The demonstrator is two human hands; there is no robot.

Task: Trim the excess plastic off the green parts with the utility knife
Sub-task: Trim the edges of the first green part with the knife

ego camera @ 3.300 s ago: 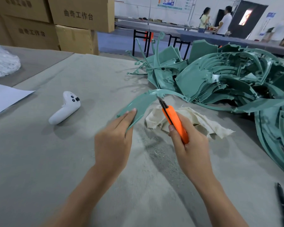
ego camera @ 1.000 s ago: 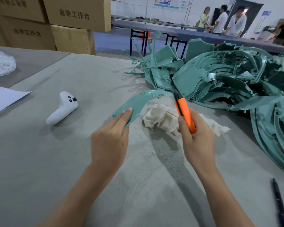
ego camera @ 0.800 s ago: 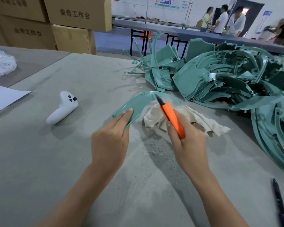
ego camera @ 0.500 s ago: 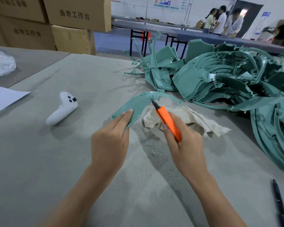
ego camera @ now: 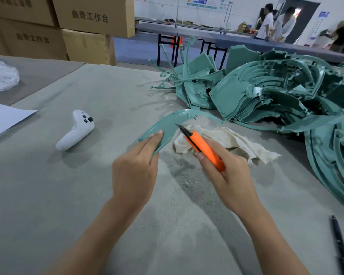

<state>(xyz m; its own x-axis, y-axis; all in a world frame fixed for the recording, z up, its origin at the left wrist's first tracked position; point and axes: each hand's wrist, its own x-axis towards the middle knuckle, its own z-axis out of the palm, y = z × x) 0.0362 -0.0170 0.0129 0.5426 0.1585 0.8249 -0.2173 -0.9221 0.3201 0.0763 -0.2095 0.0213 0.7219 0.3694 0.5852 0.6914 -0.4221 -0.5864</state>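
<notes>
Knife drawn back along part toward left hand, blade tip at its inner edge | left hand pinches part's near end, over table | right hand wrapped round knife | hands apart | rag just behind knife, green pile beyond
</notes>
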